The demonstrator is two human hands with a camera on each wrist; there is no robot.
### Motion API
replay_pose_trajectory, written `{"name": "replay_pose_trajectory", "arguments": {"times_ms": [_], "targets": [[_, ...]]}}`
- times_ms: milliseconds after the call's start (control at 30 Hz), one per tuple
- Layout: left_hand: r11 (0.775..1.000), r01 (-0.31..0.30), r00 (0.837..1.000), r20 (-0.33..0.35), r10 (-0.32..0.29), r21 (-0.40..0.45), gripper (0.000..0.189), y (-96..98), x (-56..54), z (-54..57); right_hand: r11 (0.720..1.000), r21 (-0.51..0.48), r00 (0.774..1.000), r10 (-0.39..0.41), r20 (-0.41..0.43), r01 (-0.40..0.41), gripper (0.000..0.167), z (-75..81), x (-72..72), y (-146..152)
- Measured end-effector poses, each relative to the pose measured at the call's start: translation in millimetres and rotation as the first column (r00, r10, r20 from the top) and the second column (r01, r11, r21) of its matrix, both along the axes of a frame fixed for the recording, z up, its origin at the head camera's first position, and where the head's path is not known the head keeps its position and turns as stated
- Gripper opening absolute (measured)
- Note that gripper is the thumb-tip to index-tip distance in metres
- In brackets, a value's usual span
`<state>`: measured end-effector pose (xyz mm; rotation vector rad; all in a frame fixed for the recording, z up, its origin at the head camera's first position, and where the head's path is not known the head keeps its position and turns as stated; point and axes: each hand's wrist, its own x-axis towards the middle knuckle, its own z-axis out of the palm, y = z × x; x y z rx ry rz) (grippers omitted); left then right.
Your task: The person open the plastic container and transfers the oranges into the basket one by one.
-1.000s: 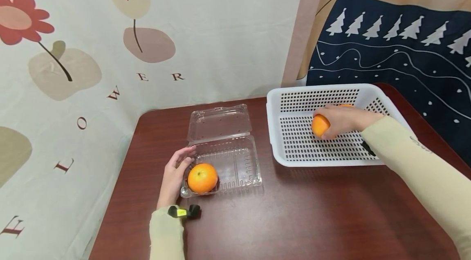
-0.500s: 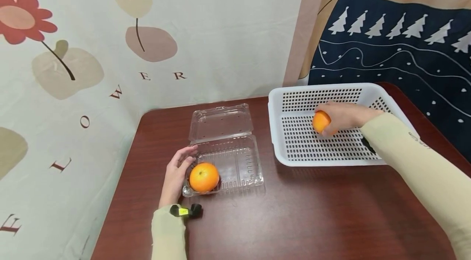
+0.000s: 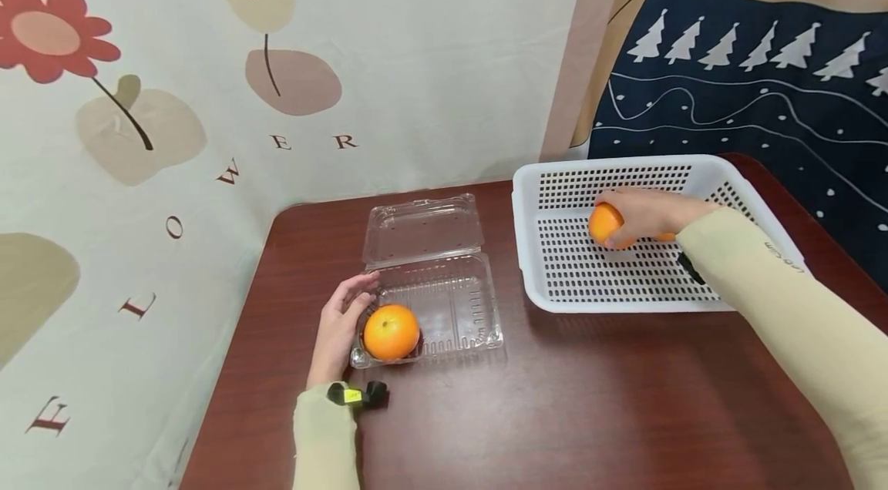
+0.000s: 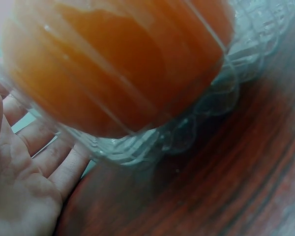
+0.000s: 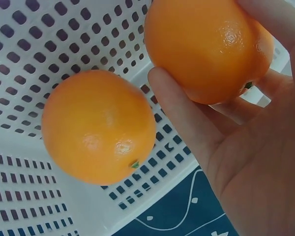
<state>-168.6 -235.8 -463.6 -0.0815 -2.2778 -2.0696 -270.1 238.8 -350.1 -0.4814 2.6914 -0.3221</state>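
arm (image 3: pixel 763 274), right one, stretched over near right corner of white basket (image 3: pixel 624 307), fingers of right hand (image 3: pixel 648 214) curled round held orange (image 3: pixel 606 224) inside, other orange (image 5: pixel 98 127) just beside. left hand (image 3: pixel 336 328) rests against left side of clear container (image 3: pixel 451 305), fingers relaxed, boxed orange (image 3: pixel 391 332) in near left corner. since moment ago: other orange, then peeking above right hand, now shows below it; left hand unmoved.

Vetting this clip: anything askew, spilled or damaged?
Nothing stands out: no visible spill or damage. One orange sits in the open clamshell by the left hand; the right hand grips a second orange, and a third orange rests in the basket.
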Motion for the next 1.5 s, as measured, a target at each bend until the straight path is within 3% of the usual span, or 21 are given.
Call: {"name": "replay_pose_trajectory", "arguments": {"times_ms": [133,200,300,533,667,1167,1500], "targets": [[1.000,0.000,1.000,0.008,0.001,-0.021,0.032,6.2,5.0,13.0,1.000,-0.004,1.000,-0.001,-0.002,0.001,0.063,-2.1,-2.7,-1],[1.000,0.000,1.000,0.013,0.001,-0.025,0.032,7.0,5.6,13.5,1.000,0.006,1.000,0.002,-0.002,-0.002,0.061,-3.6,-3.9,-2],[1.000,0.000,1.000,0.017,0.001,-0.030,0.032,6.9,5.2,11.6,1.000,0.002,1.000,-0.004,0.009,0.004,0.059,-5.9,-5.3,-3],[1.000,-0.003,1.000,0.016,0.004,-0.026,0.031,-0.3,-1.1,-5.2,0.999,0.005,0.999,-0.050,0.005,0.050,0.061,-11.2,-7.5,-8],[0.999,-0.016,1.000,0.009,0.016,-0.043,0.030,-2.0,-2.3,-9.1,0.999,0.000,0.999,-0.034,0.000,0.034,0.060,-11.3,-9.2,-11],[1.000,-0.009,1.000,-0.006,0.009,-0.014,0.031,-1.4,-1.9,-8.5,0.999,0.032,0.997,0.046,-0.058,-0.044,0.060,-16.6,-13.0,-19],[1.000,-0.015,1.000,-0.020,0.015,-0.022,0.030,-1.2,-2.0,-6.0,0.997,0.059,0.998,0.055,-0.030,-0.053,0.062,-15.6,-13.9,-24]]}}
